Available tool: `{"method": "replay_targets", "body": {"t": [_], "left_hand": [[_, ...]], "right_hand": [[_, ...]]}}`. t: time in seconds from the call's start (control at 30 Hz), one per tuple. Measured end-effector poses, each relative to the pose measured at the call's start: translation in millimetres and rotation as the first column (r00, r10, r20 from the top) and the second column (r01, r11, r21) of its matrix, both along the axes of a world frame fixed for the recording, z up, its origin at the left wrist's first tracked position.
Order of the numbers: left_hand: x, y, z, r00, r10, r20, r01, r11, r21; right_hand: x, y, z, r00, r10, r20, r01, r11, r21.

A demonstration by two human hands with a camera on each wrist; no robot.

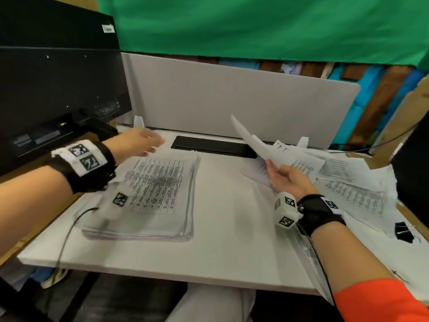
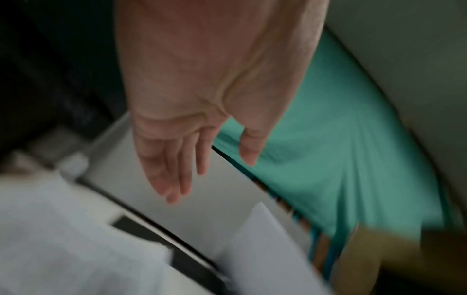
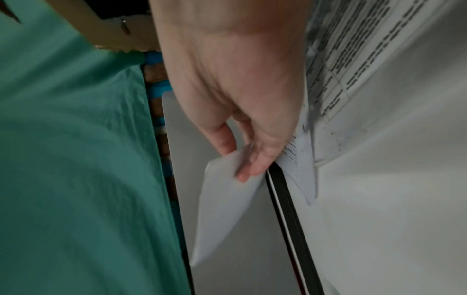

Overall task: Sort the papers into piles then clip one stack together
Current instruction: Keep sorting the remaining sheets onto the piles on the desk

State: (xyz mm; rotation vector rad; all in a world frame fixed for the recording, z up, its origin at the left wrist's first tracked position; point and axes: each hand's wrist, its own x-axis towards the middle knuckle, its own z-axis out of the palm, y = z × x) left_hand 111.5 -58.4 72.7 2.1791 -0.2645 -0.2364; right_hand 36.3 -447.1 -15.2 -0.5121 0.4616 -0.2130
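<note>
A thick pile of printed papers (image 1: 157,194) lies on the left half of the white desk (image 1: 232,240). My left hand (image 1: 144,141) hovers over that pile's far edge with straight fingers (image 2: 174,175) and holds nothing. My right hand (image 1: 281,175) pinches a white sheet (image 1: 250,140) lifted off the desk, its free end pointing up and to the left; the right wrist view shows the thumb and fingers (image 3: 250,167) closed on that sheet (image 3: 222,209). Loose printed papers (image 1: 348,182) lie scattered at the right. A black binder clip (image 1: 404,231) rests on them near the right edge.
A black monitor (image 1: 58,77) stands at the left and a dark object (image 1: 413,177) at the right edge. A grey partition (image 1: 232,101) closes off the back, with a black cable slot (image 1: 213,146) before it. A cable (image 1: 67,231) trails off the desk's left front.
</note>
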Motion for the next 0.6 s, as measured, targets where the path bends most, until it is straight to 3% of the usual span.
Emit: {"method": "replay_targets", "body": {"t": [0.07, 0.17, 0.27, 0.3, 0.37, 0.43, 0.47, 0.5, 0.53, 0.6], "left_hand": [[1, -32, 3, 0.939, -0.165, -0.301, 0.046, 0.93, -0.365], [15, -78, -9, 0.8, -0.338, -0.496, -0.035, 0.798, -0.602], [30, -114, -33, 0.671, -0.472, -0.572, -0.146, 0.673, -0.725], [33, -125, -43, 0.664, -0.494, -0.561, -0.115, 0.673, -0.73], [28, -149, -58, 0.73, -0.449, -0.515, 0.009, 0.761, -0.649], [25, -171, -74, 0.829, -0.302, -0.47, 0.036, 0.868, -0.495], [25, -179, -81, 0.865, -0.242, -0.439, 0.023, 0.894, -0.448], [26, -184, -84, 0.876, -0.22, -0.429, 0.001, 0.89, -0.455], [27, -186, -85, 0.864, -0.237, -0.445, -0.026, 0.861, -0.509], [33, -187, -89, 0.817, -0.289, -0.498, -0.09, 0.79, -0.606]], "right_hand": [[-12, 7, 8, 0.997, 0.076, 0.026, -0.073, 0.993, -0.09], [-32, 18, 24, 0.962, 0.273, -0.011, -0.246, 0.846, -0.474], [-45, 4, 25, 0.909, 0.391, -0.147, -0.386, 0.651, -0.654], [-48, -2, 25, 0.875, 0.436, -0.212, -0.456, 0.589, -0.667], [-54, -15, 20, 0.83, 0.473, -0.294, -0.529, 0.504, -0.683], [-53, -28, 12, 0.89, 0.32, -0.324, -0.453, 0.543, -0.707], [-48, -40, 4, 0.928, 0.123, -0.351, -0.356, 0.567, -0.743], [-45, -51, -3, 0.921, -0.104, -0.375, -0.253, 0.573, -0.78], [-41, -64, -11, 0.86, -0.301, -0.413, -0.183, 0.572, -0.8], [-36, -81, -23, 0.739, -0.496, -0.457, -0.115, 0.575, -0.81]]}}
